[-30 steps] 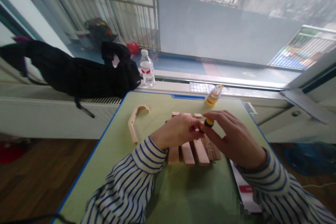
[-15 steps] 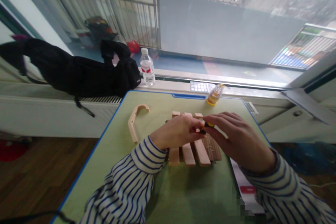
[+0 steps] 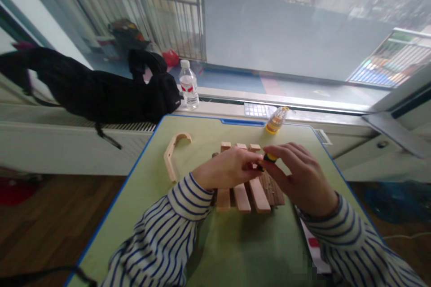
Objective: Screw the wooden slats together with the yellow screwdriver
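My right hand grips a small yellow-and-black screwdriver handle between thumb and fingertips. Close against it, my left hand is closed in a pinch around the dark lower end; what the fingers hold there is mostly hidden. Both hands are above an assembly of pale wooden slats lying on the green table. A brown ridged wooden piece shows under the slats' right side. Left of the hands lies a curved, hook-shaped wooden piece, touched by neither hand.
At the table's back edge stands a clear container with a yellow base. A water bottle and a black bag rest on the window sill. A sheet with a red mark lies by my right forearm.
My right hand has turned slightly, its wrist shifting left, and the screwdriver handle has tilted with it. My left hand stays nearly in place.
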{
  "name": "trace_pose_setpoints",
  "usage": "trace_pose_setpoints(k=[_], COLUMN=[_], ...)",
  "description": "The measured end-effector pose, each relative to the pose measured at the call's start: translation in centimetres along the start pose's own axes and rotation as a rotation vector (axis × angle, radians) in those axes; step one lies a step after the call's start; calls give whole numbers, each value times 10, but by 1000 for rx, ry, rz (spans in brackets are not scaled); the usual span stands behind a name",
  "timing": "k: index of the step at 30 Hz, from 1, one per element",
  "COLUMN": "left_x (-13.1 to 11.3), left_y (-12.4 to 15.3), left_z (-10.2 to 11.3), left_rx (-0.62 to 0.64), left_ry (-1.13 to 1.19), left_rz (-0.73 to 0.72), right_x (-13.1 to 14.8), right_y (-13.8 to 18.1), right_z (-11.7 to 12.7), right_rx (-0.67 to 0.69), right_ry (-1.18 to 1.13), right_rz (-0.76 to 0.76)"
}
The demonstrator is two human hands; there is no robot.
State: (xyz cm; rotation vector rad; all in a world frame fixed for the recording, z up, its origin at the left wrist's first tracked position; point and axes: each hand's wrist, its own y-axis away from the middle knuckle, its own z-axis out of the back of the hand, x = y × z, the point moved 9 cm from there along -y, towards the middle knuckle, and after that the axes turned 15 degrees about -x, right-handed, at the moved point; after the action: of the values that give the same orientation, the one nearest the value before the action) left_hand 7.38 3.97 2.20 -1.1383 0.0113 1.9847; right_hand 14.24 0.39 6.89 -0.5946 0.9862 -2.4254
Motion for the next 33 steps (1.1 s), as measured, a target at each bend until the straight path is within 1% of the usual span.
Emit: trace_pose_setpoints(k=[6, 8, 11, 14, 17, 21, 24, 27, 33], left_x=[-6, -7, -5, -2, -1, 0, 0, -1, -4], left_y=[-1, -2, -4, -3, -2, -1, -1, -1, 0], left_z=[3, 5, 8, 8, 6, 5, 5, 5, 4], left_rx=[-16, -39, -78, -75, -62, -53, -57, -53, -26], left_ry=[-31, -41, -57, -92, -110, -96, -90, -87, -66], left_rz=[0, -2, 14, 24, 27, 23, 10, -9, -17], right_x=[4, 5, 5, 6, 9, 18, 18, 15, 11], right_y=[1, 1, 1, -3, -7, -10, -10, -10, -7], right_z=[0, -1, -1, 1, 2, 2, 1, -1, -1], right_rx=[0, 4, 4, 22, 97, 224, 271, 260, 166], right_ry=[-18, -24, -43, -63, -80, -105, -84, -71, -35], right_rz=[18, 16, 1, -16, -17, 63, 95, 76, 56])
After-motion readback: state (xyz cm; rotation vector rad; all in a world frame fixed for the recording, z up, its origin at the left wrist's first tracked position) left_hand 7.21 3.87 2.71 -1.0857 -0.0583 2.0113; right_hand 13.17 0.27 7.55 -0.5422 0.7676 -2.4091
